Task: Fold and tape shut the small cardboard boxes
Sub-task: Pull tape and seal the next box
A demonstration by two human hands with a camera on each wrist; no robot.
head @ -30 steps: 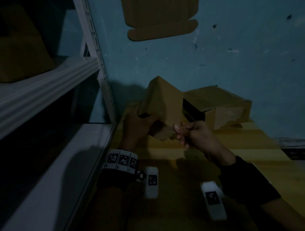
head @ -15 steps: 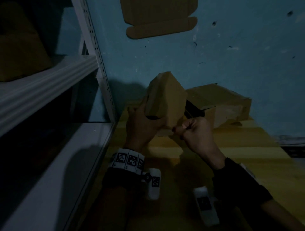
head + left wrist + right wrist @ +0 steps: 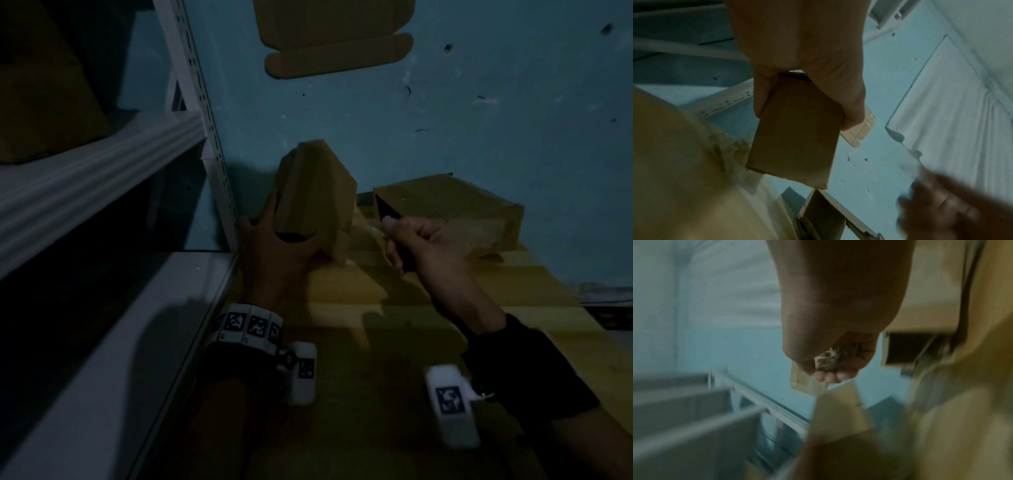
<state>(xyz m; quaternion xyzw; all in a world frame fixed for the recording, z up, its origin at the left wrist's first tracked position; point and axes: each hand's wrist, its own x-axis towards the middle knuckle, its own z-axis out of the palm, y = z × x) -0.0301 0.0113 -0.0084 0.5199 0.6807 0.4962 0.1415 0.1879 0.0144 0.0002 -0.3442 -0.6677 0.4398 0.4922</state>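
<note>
My left hand (image 3: 274,253) grips a small brown cardboard box (image 3: 315,202) and holds it upright above the wooden table. In the left wrist view its fingers and thumb wrap the box (image 3: 797,129) on both sides. A clear tape strip (image 3: 366,228) runs from the box's lower right side to my right hand (image 3: 421,243), which pinches it in a curled fist. A thin dark object also sits in that fist; I cannot tell what it is. The right wrist view is blurred but shows the tape strip (image 3: 799,378) at the fingertips (image 3: 830,376).
A larger cardboard box (image 3: 462,205) with a dark open end stands behind my right hand, against the blue wall. A white metal shelf rack (image 3: 205,137) borders the wooden table (image 3: 394,329) on the left. A flat cardboard cut-out (image 3: 335,34) hangs on the wall above.
My right hand has drawn away to the right of the box, and a tape strip now stretches between them. My left hand has stood the box more upright and shifted it slightly left.
</note>
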